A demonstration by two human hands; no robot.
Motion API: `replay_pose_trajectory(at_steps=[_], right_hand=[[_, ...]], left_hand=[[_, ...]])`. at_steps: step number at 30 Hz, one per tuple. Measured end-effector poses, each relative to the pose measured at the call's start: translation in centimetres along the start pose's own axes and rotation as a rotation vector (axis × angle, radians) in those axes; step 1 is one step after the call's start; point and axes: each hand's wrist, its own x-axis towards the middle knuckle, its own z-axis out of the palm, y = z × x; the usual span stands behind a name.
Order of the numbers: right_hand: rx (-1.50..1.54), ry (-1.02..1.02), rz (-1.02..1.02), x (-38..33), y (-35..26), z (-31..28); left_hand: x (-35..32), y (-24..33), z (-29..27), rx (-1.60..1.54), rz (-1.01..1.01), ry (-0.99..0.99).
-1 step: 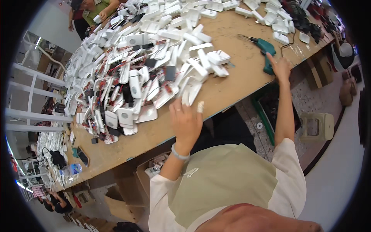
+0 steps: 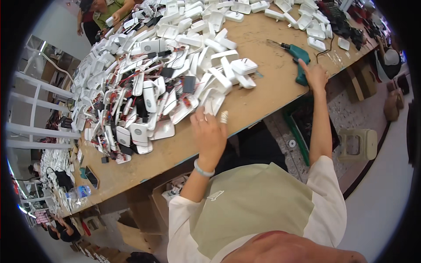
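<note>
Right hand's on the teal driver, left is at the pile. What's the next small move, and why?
Probably close the right hand around the teal driver: it only rests on the grip. The left hand already touches a white casing at the pile's edge.

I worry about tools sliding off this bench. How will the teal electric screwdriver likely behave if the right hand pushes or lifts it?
The teal electric screwdriver lies flat on its side on the wooden table, so it probably slides rather than rolls. Its bulky body suggests it is fairly heavy and stiff. The right hand rests at its handle end, so the bit end may swing if pushed.
</note>
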Motion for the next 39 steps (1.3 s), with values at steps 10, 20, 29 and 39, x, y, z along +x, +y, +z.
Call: replay_pose_trajectory(at_steps=[10,20,29,39], right_hand=[[0.424,-0.095,-0.111,0.5,0.8,2.6],[1.856,-0.582,0.225,-12.9,-1.3,-7.8],[1.766,-0.7,0.082,-17.8,-4.2,-11.2],[1.732,-0.741,0.082,-20.1,-4.5,-10.7]], left_hand=[[-1.0,-2.8,1.2,0.07,-0.046,0.217],[5.2,-5.6,-2.3,0.093,-0.093,0.107],[-1.1,-7.7,-8.5,-0.13,-0.197,0.028],[-3.5,-1.9,-2.8,0.104,0.003,0.157]])
